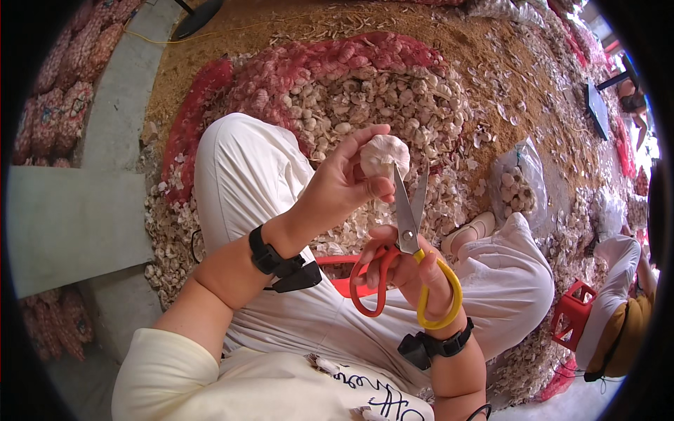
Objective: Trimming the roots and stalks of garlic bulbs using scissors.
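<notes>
Between the fingers and thumb of my left hand (351,168) is a whole white garlic bulb (385,154), raised over my lap. My right hand (414,270) grips a pair of scissors (407,231) with one red and one yellow handle loop. The scissor blades are parted and point upward, one tip at the lower edge of the bulb. Past my hands, a red mesh sack (267,81) lies opened out, with a heap of garlic bulbs (351,105) spilling over it.
Papery garlic skins (182,259) cover the floor around my legs. A clear plastic bag (519,186) holding garlic stands by my right foot. Filled mesh sacks (60,119) are stacked at the left. Another person (618,302) sits at the right near a red plastic stool (572,316).
</notes>
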Action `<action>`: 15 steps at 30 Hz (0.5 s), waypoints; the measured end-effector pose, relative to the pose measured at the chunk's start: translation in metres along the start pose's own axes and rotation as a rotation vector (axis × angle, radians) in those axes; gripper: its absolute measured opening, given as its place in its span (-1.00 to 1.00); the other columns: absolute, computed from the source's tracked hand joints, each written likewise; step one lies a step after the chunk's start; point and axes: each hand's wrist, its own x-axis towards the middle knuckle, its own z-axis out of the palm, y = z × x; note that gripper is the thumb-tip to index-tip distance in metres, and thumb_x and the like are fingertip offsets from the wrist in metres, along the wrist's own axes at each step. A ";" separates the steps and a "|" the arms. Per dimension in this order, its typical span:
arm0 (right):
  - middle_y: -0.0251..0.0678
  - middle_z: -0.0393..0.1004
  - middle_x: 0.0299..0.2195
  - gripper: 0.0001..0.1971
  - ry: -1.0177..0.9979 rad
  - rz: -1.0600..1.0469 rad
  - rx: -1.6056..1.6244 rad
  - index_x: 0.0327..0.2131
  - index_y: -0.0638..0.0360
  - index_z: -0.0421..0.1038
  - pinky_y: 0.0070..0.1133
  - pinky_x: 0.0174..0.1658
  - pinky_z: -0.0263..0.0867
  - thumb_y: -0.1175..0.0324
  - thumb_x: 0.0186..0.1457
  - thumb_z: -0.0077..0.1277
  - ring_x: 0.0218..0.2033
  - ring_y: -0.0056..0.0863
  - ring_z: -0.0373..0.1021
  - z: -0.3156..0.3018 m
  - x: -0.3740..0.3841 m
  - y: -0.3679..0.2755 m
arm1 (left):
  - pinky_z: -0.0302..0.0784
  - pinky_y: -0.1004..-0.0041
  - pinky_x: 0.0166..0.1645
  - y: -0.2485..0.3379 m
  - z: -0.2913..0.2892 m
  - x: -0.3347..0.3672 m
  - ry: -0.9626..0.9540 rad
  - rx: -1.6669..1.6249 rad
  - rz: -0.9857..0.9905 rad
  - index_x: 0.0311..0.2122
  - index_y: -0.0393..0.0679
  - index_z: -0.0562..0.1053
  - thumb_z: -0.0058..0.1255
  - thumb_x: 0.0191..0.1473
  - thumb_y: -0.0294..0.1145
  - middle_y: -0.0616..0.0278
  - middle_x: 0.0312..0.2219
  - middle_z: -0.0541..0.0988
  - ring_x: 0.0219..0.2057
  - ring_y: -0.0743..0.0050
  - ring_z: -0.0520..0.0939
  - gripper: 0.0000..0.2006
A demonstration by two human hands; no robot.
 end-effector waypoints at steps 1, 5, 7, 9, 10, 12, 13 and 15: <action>-0.14 0.35 -0.19 -0.16 -0.004 -0.006 0.001 0.11 0.29 0.14 -0.48 -0.17 0.32 -0.32 0.05 -0.19 -0.33 -0.45 0.36 0.000 0.000 0.000 | 0.55 0.51 -0.19 0.000 0.001 0.000 0.005 0.000 0.002 0.21 -0.18 0.06 0.14 0.02 -0.44 0.26 -0.21 0.46 -0.32 0.58 0.55 -0.31; -0.13 0.34 -0.17 -0.15 -0.009 -0.015 -0.004 0.12 0.29 0.14 -0.48 -0.18 0.33 -0.33 0.05 -0.19 -0.33 -0.45 0.36 -0.002 0.001 0.000 | 0.55 0.50 -0.11 -0.002 -0.001 -0.001 -0.013 0.006 -0.033 0.23 -0.10 0.06 0.19 -0.02 -0.37 0.28 -0.05 0.41 -0.13 0.57 0.50 -0.26; -0.13 0.34 -0.17 -0.16 0.005 -0.034 0.016 0.12 0.29 0.15 -0.50 -0.19 0.33 -0.32 0.05 -0.19 -0.33 -0.45 0.36 -0.003 0.001 0.002 | 0.55 0.50 -0.10 -0.004 -0.003 -0.002 -0.026 -0.002 -0.035 0.23 -0.10 0.06 0.19 -0.02 -0.38 0.28 -0.05 0.41 -0.12 0.57 0.50 -0.26; -0.14 0.34 -0.16 -0.21 -0.029 -0.043 0.055 0.12 0.32 0.12 -0.43 -0.10 0.30 -0.25 0.10 -0.21 -0.30 -0.45 0.37 -0.005 0.001 0.002 | 0.54 0.50 -0.10 -0.005 -0.003 -0.003 -0.039 -0.008 -0.040 0.23 -0.10 0.06 0.19 -0.02 -0.39 0.28 -0.05 0.41 -0.12 0.56 0.50 -0.26; -0.16 0.34 -0.16 -0.26 -0.063 -0.053 0.094 0.12 0.34 0.09 -0.35 -0.01 0.28 -0.18 0.16 -0.23 -0.26 -0.45 0.37 -0.007 0.001 0.001 | 0.54 0.49 -0.10 -0.006 -0.003 -0.003 -0.038 -0.007 -0.039 0.23 -0.10 0.06 0.19 -0.02 -0.38 0.27 -0.04 0.41 -0.11 0.56 0.49 -0.26; -0.14 0.35 -0.17 -0.23 -0.041 -0.040 0.041 0.12 0.32 0.13 -0.41 -0.08 0.31 -0.24 0.12 -0.22 -0.29 -0.45 0.37 -0.003 0.000 0.000 | 0.54 0.49 -0.10 -0.006 -0.003 -0.002 -0.037 -0.007 -0.035 0.23 -0.11 0.06 0.19 -0.02 -0.37 0.27 -0.04 0.41 -0.10 0.55 0.49 -0.26; -0.13 0.35 -0.19 -0.19 -0.020 -0.026 -0.015 0.11 0.29 0.16 -0.46 -0.15 0.35 -0.30 0.08 -0.22 -0.31 -0.44 0.36 -0.002 0.000 -0.001 | 0.54 0.49 -0.09 -0.005 -0.003 -0.002 -0.023 0.017 -0.023 0.23 -0.11 0.07 0.19 -0.02 -0.36 0.27 -0.04 0.41 -0.09 0.55 0.49 -0.26; -0.12 0.35 -0.18 -0.20 -0.031 -0.030 -0.020 0.11 0.29 0.16 -0.44 -0.14 0.34 -0.29 0.09 -0.22 -0.31 -0.44 0.36 -0.001 0.000 0.000 | 0.54 0.48 -0.08 -0.002 -0.002 -0.001 -0.008 0.044 -0.013 0.23 -0.11 0.07 0.19 -0.02 -0.34 0.28 -0.04 0.40 -0.08 0.54 0.48 -0.26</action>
